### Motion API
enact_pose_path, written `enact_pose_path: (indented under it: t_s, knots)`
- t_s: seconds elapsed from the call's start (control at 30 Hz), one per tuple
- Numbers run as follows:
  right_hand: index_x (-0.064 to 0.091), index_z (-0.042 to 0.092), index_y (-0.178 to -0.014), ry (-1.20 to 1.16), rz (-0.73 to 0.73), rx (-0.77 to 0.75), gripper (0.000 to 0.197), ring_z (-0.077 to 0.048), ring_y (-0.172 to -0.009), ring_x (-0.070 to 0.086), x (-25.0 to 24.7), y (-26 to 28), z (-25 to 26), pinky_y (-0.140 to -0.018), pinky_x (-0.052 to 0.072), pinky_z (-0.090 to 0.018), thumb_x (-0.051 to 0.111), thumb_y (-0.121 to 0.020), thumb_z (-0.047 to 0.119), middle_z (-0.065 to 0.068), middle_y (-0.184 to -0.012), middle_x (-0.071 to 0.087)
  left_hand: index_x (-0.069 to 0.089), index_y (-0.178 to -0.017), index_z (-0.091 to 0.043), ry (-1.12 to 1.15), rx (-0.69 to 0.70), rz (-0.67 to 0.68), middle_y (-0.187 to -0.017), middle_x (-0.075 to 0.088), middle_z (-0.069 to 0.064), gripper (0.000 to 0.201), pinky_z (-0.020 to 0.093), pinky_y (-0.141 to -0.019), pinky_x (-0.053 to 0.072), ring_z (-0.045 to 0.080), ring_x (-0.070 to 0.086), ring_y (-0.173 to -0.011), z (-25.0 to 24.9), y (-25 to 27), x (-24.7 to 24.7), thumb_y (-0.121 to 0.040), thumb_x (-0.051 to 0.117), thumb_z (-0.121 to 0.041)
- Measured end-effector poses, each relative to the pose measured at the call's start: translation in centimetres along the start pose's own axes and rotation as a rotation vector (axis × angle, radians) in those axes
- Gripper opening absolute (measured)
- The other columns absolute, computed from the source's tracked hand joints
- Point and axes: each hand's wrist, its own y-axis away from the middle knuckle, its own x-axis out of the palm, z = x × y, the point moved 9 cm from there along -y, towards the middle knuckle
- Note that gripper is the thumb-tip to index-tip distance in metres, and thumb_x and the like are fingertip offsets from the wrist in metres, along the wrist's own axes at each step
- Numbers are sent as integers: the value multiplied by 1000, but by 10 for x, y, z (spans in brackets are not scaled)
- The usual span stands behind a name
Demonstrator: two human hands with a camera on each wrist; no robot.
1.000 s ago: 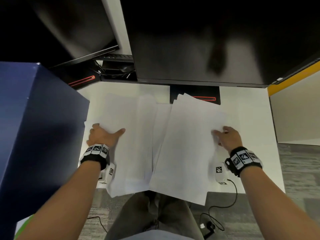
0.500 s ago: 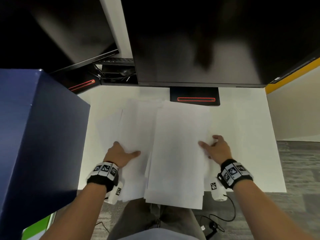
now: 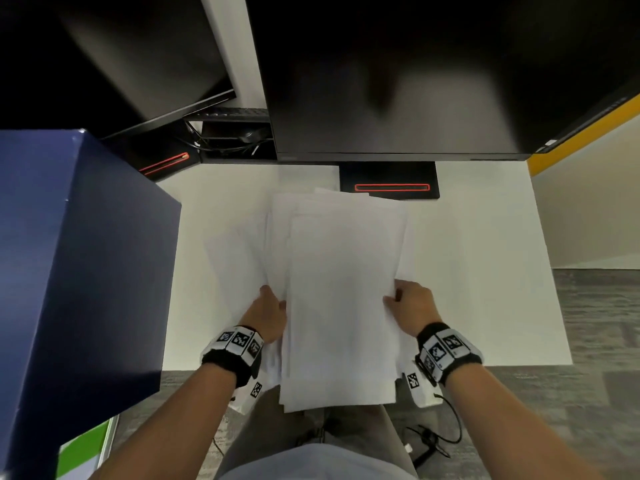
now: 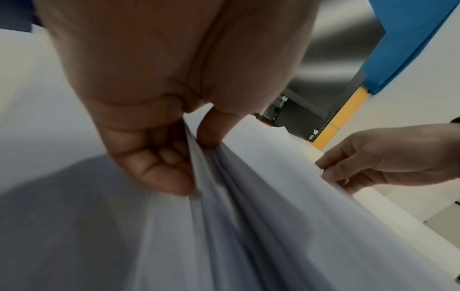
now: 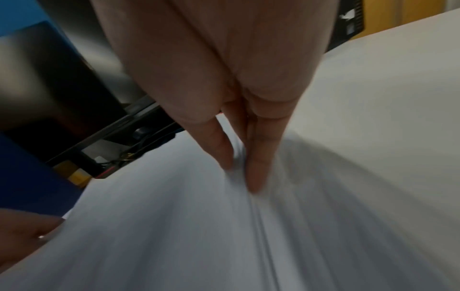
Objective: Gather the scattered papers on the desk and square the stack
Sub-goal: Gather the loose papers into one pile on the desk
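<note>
Papers drawn into one pile, edges not yet square

The papers (image 3: 341, 296) now overlap mid-desk (image 3: 485, 271) in one loose pile hanging over the near edge, where a second ago I had them fanned wide. My left hand (image 3: 268, 315) pinches the left edge and my right hand (image 3: 412, 308) the right; a few sheets lag out left, so I judge squaring comes next.

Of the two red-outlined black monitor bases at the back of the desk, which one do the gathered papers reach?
The black monitor base under the larger right-hand screen: the white paper stack ends at its front edge. The left base sits clear, beside the blue box.
</note>
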Motion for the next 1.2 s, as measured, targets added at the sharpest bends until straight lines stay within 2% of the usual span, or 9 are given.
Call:
enact_pose_path:
  t_s: [0.13,0.27,0.4,0.67,0.77,0.8,0.9,1.03,1.2]
  knots:
    - [65,8,-120,-96,-89,121,35,-29,-109,64,-17,-10,-8,-82,42,-20,63,-92,30,-10,-114,68,35,-139,1,-5,-46,-34,-137,54,23,62,38,-96,44,38,56,-120,0,-12,-26,-98,46,-45]
    - [62,5,-121,-216,-269,170,43,-34,-113,63,-57,-46,-9,-93,49,-32,59,-93,37,-17,-117,69,41,-135,4,45,-48,-258,-135,54,27,53,38,-94,44,40,54,-123,-25,-38,-82,-104,38,-39]
    - [52,3,-90,-106,-228,38,23,-36,-92,61,-47,-73,40,-71,38,-32,51,-96,26,-23,-96,61,53,-121,2,-12,18,-256,-127,59,23,33,35,-80,41,38,57,-117,-67,-60,-87,-106,35,-22]
    - [52,9,-139,-263,-222,43,49,-31,-116,59,-37,-56,34,-99,45,-32,60,-94,27,-13,-122,63,61,-103,-8,187,73,-233,-96,67,5,40,30,-75,45,27,62,-88,-43,-53,-93,-98,49,-46]
    - [61,18,-102,-152,-176,43,18,-29,-97,61,-31,-38,12,-76,49,-28,59,-94,34,-8,-95,62,64,-76,-7,171,41,-85,-78,76,12,38,29,-66,55,24,70,-65,-10,-49,-76,-100,53,-35]
    - [59,10,-99,-89,-151,25,23,-30,-93,61,-23,-32,10,-72,49,-30,58,-95,33,-13,-92,60,65,-75,-4,193,37,-47,-80,77,16,39,30,-68,58,24,72,-64,-6,-48,-68,-100,52,-30]
    - [48,-4,-136,56,-84,-14,48,-37,-110,58,9,-15,15,-90,45,-33,54,-99,27,-26,-117,56,66,-75,-4,126,93,-162,-81,75,12,39,30,-82,53,28,70,-79,-11,-43,-62,-101,51,-30]
    - [49,9,-143,-156,-90,27,49,-23,-119,56,4,0,8,-97,36,-22,58,-98,27,-6,-121,60,69,-111,-8,234,105,-362,-112,72,12,32,20,-83,36,30,63,-104,-20,-19,-70,-102,48,-30]
    - [57,7,-125,-94,-130,177,40,-30,-106,64,-9,28,-43,-92,49,-31,65,-94,30,-8,-107,67,64,-101,-17,13,100,-146,-92,65,0,30,24,-83,41,22,63,-92,9,2,-40,-97,52,-43]
